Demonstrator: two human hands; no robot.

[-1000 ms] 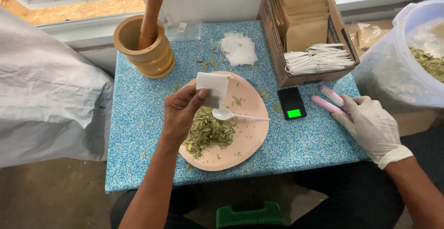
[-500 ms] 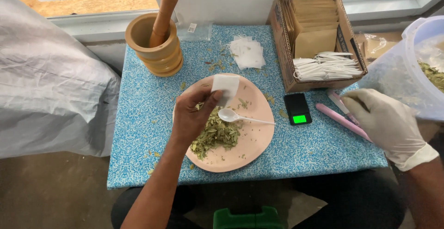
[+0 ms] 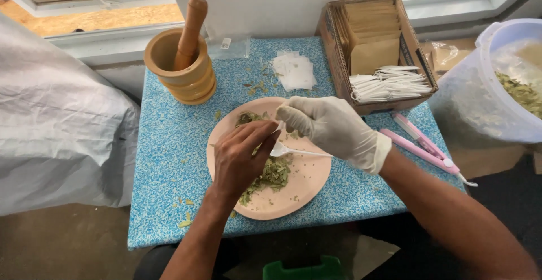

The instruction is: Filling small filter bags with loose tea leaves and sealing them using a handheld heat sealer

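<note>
1. The left hand [image 3: 240, 158] is bare and lies over the pink plate [image 3: 305, 192], fingers curled and pinched together at the tips on something small and white (probably a little sachet, though the fingers hide most of it).
2. The right hand [image 3: 330, 126], in a white glove, is closed too, its fingertips meeting those of the left hand above the plate.
3. A white plastic spoon [image 3: 296, 152] lies on the plate just under both hands, bowl toward the left hand, touching the heap of dried green leaves [image 3: 271, 174].
4. The plate sits mid-tabletop [image 3: 169, 144] on the blue speckled surface.
5. Behind it are a wooden mortar with pestle [image 3: 182, 59] and a small stack of white sachets [image 3: 294, 70].
6. To the right stands a cardboard box [image 3: 375, 42] of brown envelopes, with a pink tool [image 3: 426, 149] lying near it.
</note>
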